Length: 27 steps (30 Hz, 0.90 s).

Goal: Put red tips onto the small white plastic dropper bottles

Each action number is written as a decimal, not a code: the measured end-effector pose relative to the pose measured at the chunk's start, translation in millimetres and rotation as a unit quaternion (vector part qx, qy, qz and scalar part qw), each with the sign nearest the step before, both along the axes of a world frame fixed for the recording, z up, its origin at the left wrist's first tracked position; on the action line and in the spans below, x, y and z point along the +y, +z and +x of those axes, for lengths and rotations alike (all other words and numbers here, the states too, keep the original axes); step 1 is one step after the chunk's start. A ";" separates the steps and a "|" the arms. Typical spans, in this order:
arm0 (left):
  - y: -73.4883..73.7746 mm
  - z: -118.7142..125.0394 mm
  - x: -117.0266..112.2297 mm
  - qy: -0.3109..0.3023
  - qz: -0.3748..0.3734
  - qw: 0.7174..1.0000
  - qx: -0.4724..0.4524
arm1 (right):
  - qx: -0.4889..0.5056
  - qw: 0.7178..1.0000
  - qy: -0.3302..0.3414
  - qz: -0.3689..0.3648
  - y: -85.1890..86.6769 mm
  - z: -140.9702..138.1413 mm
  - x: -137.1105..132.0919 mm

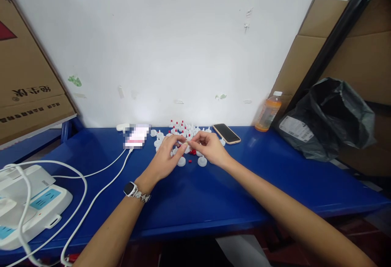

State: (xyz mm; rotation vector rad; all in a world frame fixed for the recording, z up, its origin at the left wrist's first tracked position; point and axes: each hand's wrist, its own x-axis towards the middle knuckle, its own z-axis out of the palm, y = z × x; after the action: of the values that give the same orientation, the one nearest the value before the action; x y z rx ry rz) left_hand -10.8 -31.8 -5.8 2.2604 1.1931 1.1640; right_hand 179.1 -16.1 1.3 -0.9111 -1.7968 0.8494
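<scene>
My left hand [166,155], with a watch on its wrist, is closed in a pinch around a white plastic nozzle cap [187,149], mostly hidden by the fingers. My right hand [210,148] meets it fingertip to fingertip, pinching at the cap's top; whatever is in that pinch is too small to make out. Beneath and behind both hands lie several white nozzle caps [202,161], some with red tips fitted. Loose red tips [193,152] form a small heap by the right fingers, and a single red tip [190,161] lies in front.
The blue table [214,198] meets a white wall. A phone [227,133] lies behind my right hand. To the right stand an orange drink bottle [269,112] and a dark plastic bag [324,116]. White cables [100,193] and a power strip [45,202] occupy the left.
</scene>
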 end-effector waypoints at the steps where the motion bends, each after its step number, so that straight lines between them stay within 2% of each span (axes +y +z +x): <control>1: -0.1 0.9 -0.8 -0.006 -0.010 1.000 -0.008 | 0.030 0.999 0.004 -0.015 -0.2 -3.2 2.9; 3: -0.1 1.5 -1.9 0.000 -0.031 0.999 -0.032 | 0.044 0.999 0.007 -0.021 -0.9 -6.9 5.3; 4: 0.2 1.1 -2.2 0.012 -0.038 0.998 -0.045 | 0.020 1.000 -0.005 -0.003 -1.4 -6.9 4.5; 6: 1.2 -1.1 -2.5 0.041 -0.041 0.996 -0.063 | -0.089 0.993 -0.033 0.067 -2.8 -3.2 -0.6; 7: 1.8 -2.5 -2.5 0.055 -0.040 0.996 -0.066 | -0.165 0.980 -0.035 0.109 -3.6 -0.2 -4.0; 10: 3.3 -6.1 -2.2 0.071 -0.038 0.995 -0.060 | -0.356 0.914 0.007 0.195 -7.2 8.7 -13.1; 12: 3.4 -6.7 -2.0 0.069 -0.037 0.995 -0.058 | -0.406 0.888 0.028 0.212 -10.3 11.3 -15.0; 14: 2.7 -6.2 -1.7 0.062 -0.040 0.995 -0.061 | -0.415 0.883 0.032 0.218 -13.3 10.9 -13.1; 16: 1.9 -5.3 -1.5 0.057 -0.044 0.995 -0.063 | -0.389 0.894 0.021 0.219 -14.9 8.8 -8.4; 18: 1.4 -4.4 -1.6 0.055 -0.049 0.995 -0.064 | -0.312 0.930 -0.012 0.194 -14.4 5.6 -1.9; 21: 1.8 -2.4 -2.8 0.056 -0.058 0.995 -0.062 | -0.089 0.993 -0.035 0.067 -11.3 -1.9 8.3; 22: 2.0 -1.4 -3.4 0.057 -0.062 0.995 -0.062 | -0.011 1.000 -0.023 0.017 -10.3 -5.3 10.9; 24: 2.4 1.5 -4.8 0.056 -0.067 0.994 -0.066 | 0.108 0.992 0.015 -0.055 -9.5 -13.3 13.3; 27: 2.0 7.0 -6.6 0.053 -0.063 0.994 -0.075 | 0.199 0.974 0.037 -0.097 -11.1 -25.5 9.4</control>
State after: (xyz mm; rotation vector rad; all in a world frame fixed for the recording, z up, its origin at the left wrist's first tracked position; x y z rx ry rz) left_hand -3.8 -38.4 -3.8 2.0021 1.3009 1.2348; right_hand 153.6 -6.7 -9.8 -0.7346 -1.4224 1.1815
